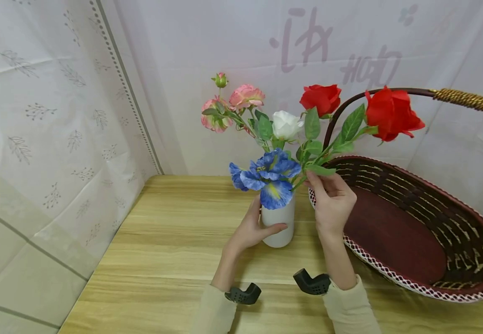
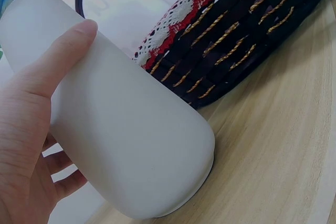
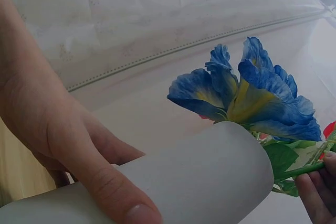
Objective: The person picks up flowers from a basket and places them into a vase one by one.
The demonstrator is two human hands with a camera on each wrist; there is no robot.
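Note:
A white vase (image 1: 278, 229) stands upright on the wooden table, full of artificial flowers. My left hand (image 1: 250, 227) grips it from the left side; the left wrist view shows the thumb across the vase (image 2: 131, 135) and fingers behind it. Just right of the vase mouth, my right hand (image 1: 334, 204) pinches a green rose stem (image 3: 302, 170), seen in the right wrist view. Two red roses (image 1: 393, 113) lean out to the right. A blue iris (image 1: 272, 174) hangs over the front of the rim, with a white rose (image 1: 286, 125) behind it and pink flowers (image 1: 246, 96) to the left.
A dark woven basket (image 1: 391, 283) with lace trim stands right of the vase, near my right forearm. Its tall handle (image 1: 466, 99) arches behind the red roses. Wooden tabletop (image 1: 170, 241) extends to the left, and pale printed curtains (image 1: 183, 102) hang behind and at the left.

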